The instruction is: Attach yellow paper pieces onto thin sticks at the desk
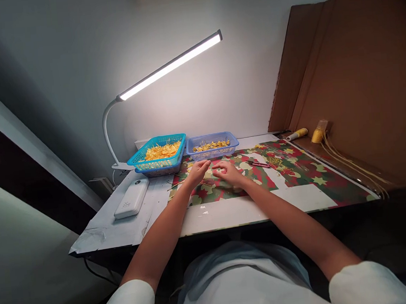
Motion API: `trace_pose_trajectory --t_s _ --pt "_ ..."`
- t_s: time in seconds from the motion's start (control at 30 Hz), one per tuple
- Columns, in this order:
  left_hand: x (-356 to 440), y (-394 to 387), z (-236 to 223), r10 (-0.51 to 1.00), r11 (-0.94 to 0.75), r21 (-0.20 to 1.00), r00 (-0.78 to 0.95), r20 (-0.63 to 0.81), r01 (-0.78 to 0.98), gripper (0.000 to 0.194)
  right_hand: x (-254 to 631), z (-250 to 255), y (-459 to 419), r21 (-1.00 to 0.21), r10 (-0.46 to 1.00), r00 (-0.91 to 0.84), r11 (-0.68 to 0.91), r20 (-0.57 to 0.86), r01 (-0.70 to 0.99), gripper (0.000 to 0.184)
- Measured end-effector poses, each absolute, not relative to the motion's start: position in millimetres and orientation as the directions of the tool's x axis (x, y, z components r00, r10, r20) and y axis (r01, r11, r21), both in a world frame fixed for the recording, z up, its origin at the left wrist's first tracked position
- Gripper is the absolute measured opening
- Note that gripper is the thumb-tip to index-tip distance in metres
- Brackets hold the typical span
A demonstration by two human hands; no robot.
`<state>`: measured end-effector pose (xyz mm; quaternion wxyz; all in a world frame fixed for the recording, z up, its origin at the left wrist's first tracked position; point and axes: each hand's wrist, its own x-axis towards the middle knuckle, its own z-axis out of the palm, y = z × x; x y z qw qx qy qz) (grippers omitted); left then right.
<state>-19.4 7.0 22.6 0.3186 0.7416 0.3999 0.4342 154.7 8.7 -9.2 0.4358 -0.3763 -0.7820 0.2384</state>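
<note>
My left hand [198, 172] is above the patterned sheet, its thumb and fingertips pinched together. Whatever it holds, if anything, is too small to make out. Just to the right, my right hand [227, 173] has its fingers bent inward toward the left one, with a narrow gap between the two hands. Its fingertips look drawn together, and I cannot see clearly what is in them. Thin stems [205, 183] lie on the sheet by my left hand. Pink-handled pliers [259, 164] rest right of my right hand, beside a scatter of small yellow-green pieces [277, 165].
Behind the hands stand a turquoise basket [137, 163] of yellow petal-like pieces and a lilac basket [235, 142] of small golden pieces. A white power bank [132, 199] lies left, near a lit lamp [171, 69]. Cardboard [351, 65] walls the right side, by a yellow-filled bottle [318, 133].
</note>
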Motion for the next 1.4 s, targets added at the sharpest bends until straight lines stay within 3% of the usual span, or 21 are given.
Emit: trace_pose_trajectory --t_s 0.17,0.37,0.53,0.63,0.93,1.17,1.4 --pt "-19 8 21 0.878 -0.459 0.828 0.307 0.367 0.321 0.044 157 -2 5 -0.731 0.784 -0.345 0.613 0.516 0.3 0.027" --pt "-19 8 21 0.879 -0.455 0.832 0.308 0.364 0.317 0.045 164 -1 -1 -0.794 0.834 -0.347 0.531 0.429 0.295 0.024" --pt "-17 7 21 0.859 -0.484 0.809 0.358 0.366 0.334 0.044 147 -6 -1 -0.752 0.786 -0.444 0.584 0.43 0.307 0.026" --pt "-18 7 20 0.861 -0.484 0.798 0.358 0.362 0.359 0.044 154 2 -4 -0.812 0.807 -0.437 0.531 0.396 0.245 0.029" --pt "-27 7 23 0.872 -0.476 0.771 0.337 0.354 0.423 0.047 190 26 -9 -0.935 0.938 -0.232 0.301 0.256 0.185 0.024" --pt "-38 12 23 0.872 -0.459 0.762 0.396 0.289 0.456 0.047 208 17 13 -0.942 0.964 0.043 0.247 0.263 0.229 0.02" --pt "-46 15 23 0.898 -0.436 0.756 0.297 0.326 0.488 0.045 225 1 26 -0.919 0.965 0.057 0.226 0.257 0.323 0.02"
